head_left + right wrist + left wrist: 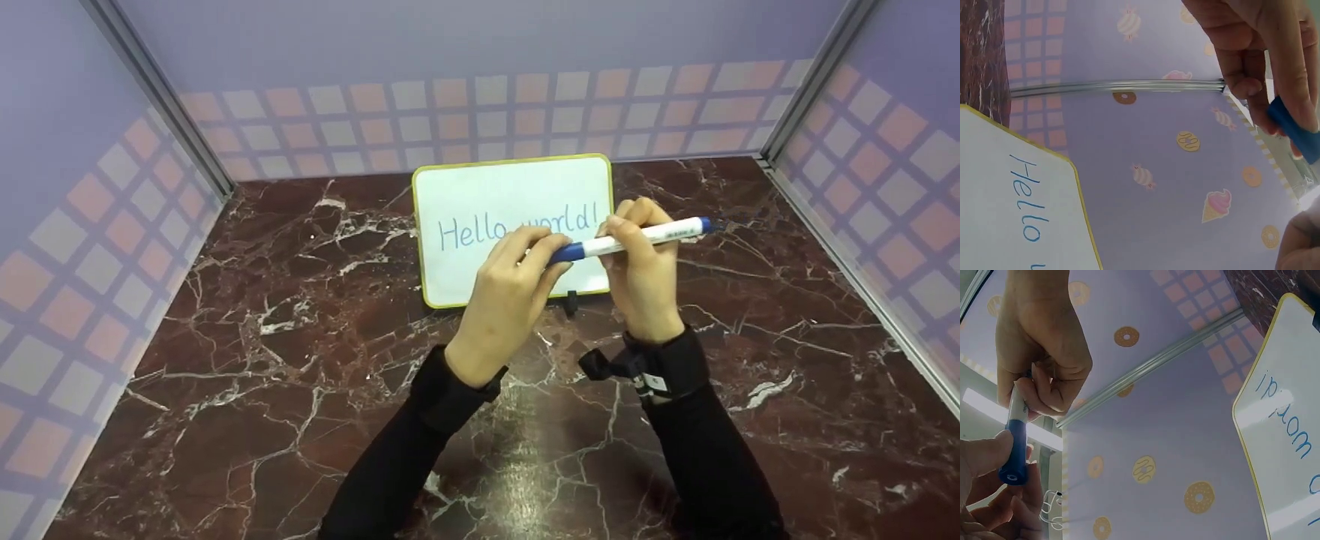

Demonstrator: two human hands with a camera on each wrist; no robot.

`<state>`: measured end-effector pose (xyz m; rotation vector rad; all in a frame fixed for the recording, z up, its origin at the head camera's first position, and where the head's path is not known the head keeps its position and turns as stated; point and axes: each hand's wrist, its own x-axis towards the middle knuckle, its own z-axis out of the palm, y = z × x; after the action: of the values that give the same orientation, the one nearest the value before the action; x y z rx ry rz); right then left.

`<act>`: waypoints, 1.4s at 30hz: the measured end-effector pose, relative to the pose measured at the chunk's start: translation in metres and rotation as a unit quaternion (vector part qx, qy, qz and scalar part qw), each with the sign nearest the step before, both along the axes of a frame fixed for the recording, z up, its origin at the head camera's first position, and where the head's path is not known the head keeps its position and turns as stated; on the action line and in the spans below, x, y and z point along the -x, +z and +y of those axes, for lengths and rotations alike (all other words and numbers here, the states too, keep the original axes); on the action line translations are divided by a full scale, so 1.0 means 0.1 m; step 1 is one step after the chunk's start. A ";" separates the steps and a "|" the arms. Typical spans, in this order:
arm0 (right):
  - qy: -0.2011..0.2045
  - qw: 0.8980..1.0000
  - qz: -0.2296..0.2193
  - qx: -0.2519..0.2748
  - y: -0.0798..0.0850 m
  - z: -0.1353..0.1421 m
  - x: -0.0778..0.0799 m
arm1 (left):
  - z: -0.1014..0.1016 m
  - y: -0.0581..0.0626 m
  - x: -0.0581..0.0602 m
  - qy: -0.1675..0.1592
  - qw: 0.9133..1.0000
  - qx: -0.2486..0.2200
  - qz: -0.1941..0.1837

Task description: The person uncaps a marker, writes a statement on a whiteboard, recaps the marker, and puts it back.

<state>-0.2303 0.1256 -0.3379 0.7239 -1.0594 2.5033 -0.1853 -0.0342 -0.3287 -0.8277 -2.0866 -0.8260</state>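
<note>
Both hands hold a white marker with a blue cap above the table, in front of a whiteboard. My left hand pinches the blue cap between thumb and fingers. The marker's white barrel is gripped by my right hand, its blue tail end pointing right in the head view. Blue handwriting on the board reads "Hello world!", partly covered by the left hand in the head view. The board has a yellow frame and leans back. In the right wrist view the left fingers press on the cap.
A dark red marbled table lies beneath. Purple panels with pink and white checks stand behind and on both sides. A small black stand foot juts from the board's lower edge.
</note>
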 end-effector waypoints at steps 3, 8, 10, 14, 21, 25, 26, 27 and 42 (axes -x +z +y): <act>0.013 1.000 0.006 -0.019 -0.06 -0.03 0.02 | -0.05 0.02 -0.01 -0.012 0.999 -0.013 -0.030; 0.056 0.997 0.025 -0.043 -0.14 -0.04 0.08 | -0.14 0.06 0.00 -0.042 0.994 -0.040 -0.097; 0.071 0.995 0.035 -0.056 -0.15 -0.03 0.10 | -0.18 0.08 0.02 -0.050 0.991 -0.042 -0.117; 0.079 0.994 0.039 -0.064 -0.13 -0.04 0.12 | -0.33 0.14 0.09 -0.048 0.987 -0.052 -0.147; -0.287 0.884 0.153 -0.336 -0.07 0.06 0.15 | -0.60 0.16 0.19 0.012 0.988 -0.044 -0.148; -0.411 0.718 0.251 -0.503 -0.06 0.10 0.11 | -0.58 0.12 0.23 0.019 0.988 -0.021 -0.153; -0.413 0.698 0.260 -0.524 -0.05 0.10 0.09 | -0.58 0.11 0.24 0.018 0.987 -0.018 -0.156; -0.412 0.686 0.264 -0.538 -0.04 0.11 0.08 | -0.57 0.10 0.25 0.017 0.987 -0.017 -0.159; -0.347 0.601 -0.222 -0.685 -0.61 1.03 0.65 | -1.00 -0.10 0.63 0.257 0.917 0.147 -0.266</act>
<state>-0.2950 0.2284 -0.3992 -0.1700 -2.7321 0.7844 -0.2484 -0.1344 -0.3384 -0.1565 -2.7856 -0.4786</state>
